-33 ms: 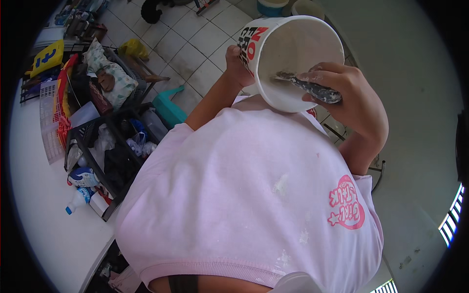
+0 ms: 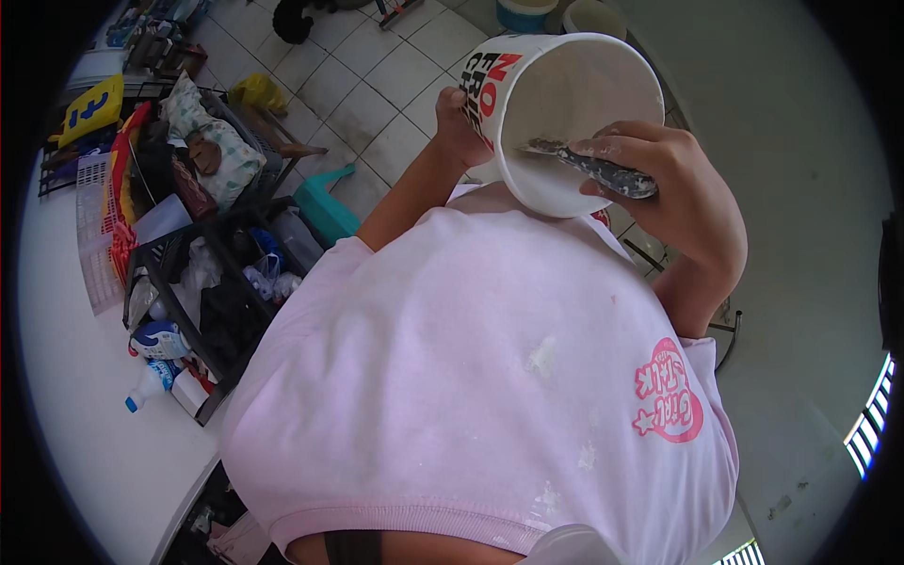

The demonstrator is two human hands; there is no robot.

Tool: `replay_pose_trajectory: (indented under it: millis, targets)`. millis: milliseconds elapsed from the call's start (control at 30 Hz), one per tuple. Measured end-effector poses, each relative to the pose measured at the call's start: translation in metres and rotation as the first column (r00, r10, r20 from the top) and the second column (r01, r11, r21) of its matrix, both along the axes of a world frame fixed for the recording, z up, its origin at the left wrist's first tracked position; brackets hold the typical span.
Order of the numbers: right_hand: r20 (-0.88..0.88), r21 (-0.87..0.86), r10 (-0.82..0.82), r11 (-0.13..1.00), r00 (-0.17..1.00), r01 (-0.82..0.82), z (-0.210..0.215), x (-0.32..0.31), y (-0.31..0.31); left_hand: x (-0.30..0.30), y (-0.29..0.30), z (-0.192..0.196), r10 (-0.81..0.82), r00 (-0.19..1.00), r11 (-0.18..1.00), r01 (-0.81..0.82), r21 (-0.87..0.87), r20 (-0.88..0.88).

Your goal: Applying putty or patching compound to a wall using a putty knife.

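Observation:
A white paint bucket [image 2: 598,89] with red and black print is tilted in front of my chest, its mouth facing up toward me. My left hand [image 2: 460,132] grips its left side; the thumb shows, while the other fingers are hidden behind the bucket. In my right hand [image 2: 678,174] is a putty knife [image 2: 610,176] with a dark handle smeared with white. Its blade reaches into the bucket, against or close to the lower left inner wall. Pale residue coats the inside, and white smudges mark my right fingers.
Black crates [image 2: 202,311] full of bags and bottles stand at the left, below a patterned cloth bundle [image 2: 221,155]. A teal plastic piece [image 2: 325,202] lies beside them on the tiled floor [image 2: 363,122]. More buckets [image 2: 525,14] stand at the far wall.
The putty knife and my right hand have shifted very slightly left. The bucket's rim has dipped a little. My left hand keeps its place.

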State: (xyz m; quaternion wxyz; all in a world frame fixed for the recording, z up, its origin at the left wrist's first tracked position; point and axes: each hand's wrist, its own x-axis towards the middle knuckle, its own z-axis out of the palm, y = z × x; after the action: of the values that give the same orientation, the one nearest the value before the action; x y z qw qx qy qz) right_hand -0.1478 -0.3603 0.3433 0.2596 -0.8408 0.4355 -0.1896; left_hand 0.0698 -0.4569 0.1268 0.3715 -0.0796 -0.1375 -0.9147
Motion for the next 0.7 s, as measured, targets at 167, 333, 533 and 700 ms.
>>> replay_pose_trajectory:
  millis: [167, 333, 533, 700]
  targets:
    - [0.129, -0.046, 0.01, 0.999, 0.992, -0.004, 0.0, 0.008, -0.007, -0.001, -0.004, -0.005, -0.033, 0.995, 0.998, 0.038, 0.05, -0.096]
    - [0.084, -0.034, 0.025, 0.999, 0.996, -0.022, 0.0, -0.005, -0.002, -0.002, -0.002, -0.018, 0.017, 1.0, 1.0, -0.018, 0.018, 0.008]
    - [0.035, -0.056, 0.06, 0.997, 0.998, -0.058, 0.002, 0.001, -0.006, -0.001, -0.005, -0.013, 0.0, 1.0, 1.0, 0.0, -0.01, 0.011]
    - [0.027, -0.018, 0.025, 1.0, 0.999, -0.024, 0.015, -0.01, 0.0, -0.002, -0.003, -0.01, -0.023, 0.999, 0.999, 0.022, -0.026, -0.03]
